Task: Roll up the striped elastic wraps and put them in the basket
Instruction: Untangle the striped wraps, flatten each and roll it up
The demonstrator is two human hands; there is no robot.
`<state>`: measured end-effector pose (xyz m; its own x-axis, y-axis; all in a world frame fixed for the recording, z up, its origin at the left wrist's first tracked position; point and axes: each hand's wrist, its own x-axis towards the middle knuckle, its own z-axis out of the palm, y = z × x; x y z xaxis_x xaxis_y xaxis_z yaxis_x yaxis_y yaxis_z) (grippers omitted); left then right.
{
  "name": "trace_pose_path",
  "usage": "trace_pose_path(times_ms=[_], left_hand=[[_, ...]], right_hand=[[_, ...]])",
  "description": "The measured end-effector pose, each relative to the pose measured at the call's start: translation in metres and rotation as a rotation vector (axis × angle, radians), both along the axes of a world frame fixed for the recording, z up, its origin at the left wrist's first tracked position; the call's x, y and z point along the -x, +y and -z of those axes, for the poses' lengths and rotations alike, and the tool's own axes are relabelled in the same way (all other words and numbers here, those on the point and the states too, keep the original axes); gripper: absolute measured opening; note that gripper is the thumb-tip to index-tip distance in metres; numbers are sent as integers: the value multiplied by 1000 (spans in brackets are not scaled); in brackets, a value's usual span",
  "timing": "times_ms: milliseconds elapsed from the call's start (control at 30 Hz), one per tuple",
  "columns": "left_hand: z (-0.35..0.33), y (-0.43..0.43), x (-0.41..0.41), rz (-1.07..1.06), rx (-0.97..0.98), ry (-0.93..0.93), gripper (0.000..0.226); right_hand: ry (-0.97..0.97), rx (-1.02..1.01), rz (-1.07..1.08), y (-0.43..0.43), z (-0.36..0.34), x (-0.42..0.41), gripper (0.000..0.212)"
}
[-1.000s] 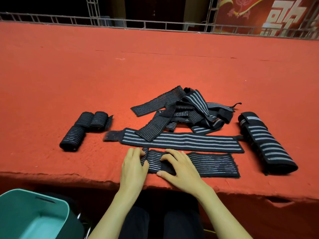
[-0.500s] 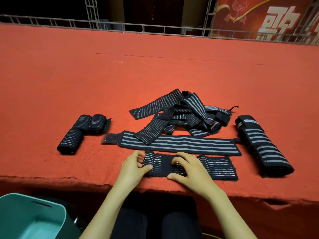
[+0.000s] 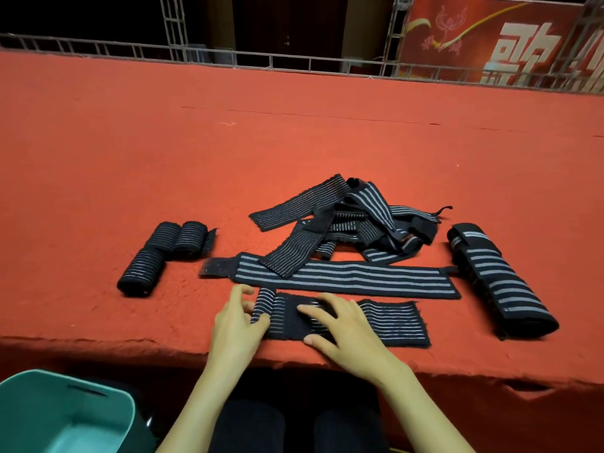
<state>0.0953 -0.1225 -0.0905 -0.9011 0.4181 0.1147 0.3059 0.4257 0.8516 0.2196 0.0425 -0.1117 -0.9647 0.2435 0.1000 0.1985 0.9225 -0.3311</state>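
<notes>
Left hand (image 3: 237,325) pinches the started roll (image 3: 263,304); right hand (image 3: 343,325) presses the striped wrap (image 3: 389,322) flat, near the red-carpeted platform (image 3: 294,142) front edge; loosened tension could unroll it.

Only lettering in view is on the red banner (image 3: 503,40) at the top right, behind the metal railing (image 3: 294,60): large white Chinese characters, cut off by the frame edge. First looks like 歌, the rest can't be read.
</notes>
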Motion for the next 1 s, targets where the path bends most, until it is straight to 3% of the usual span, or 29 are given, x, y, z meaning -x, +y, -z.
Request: trace_pose_path(times_ms=[167, 267, 367, 467, 600, 767, 1000], left_hand=[[6, -13, 7, -101, 82, 223, 26], [15, -5, 1, -23, 88, 333, 25], [19, 1, -4, 85, 50, 402, 17], [18, 1, -5, 107, -11, 357, 5], [8, -3, 1, 152, -38, 91, 21], [9, 3, 5, 70, 16, -11, 34], [7, 9, -8, 32, 225, 137, 28]], right_hand=[[-21, 0, -10, -25, -1, 23, 65], [-34, 22, 10, -22, -2, 21, 49], [-30, 42, 54, -13, -1, 10, 45], [-22, 68, 101, 0, 0, -4, 48], [11, 114, 123, 9, 2, -12, 49], [42, 108, 125, 9, 6, -11, 62], [57, 89, 124, 10, 10, -12, 61]])
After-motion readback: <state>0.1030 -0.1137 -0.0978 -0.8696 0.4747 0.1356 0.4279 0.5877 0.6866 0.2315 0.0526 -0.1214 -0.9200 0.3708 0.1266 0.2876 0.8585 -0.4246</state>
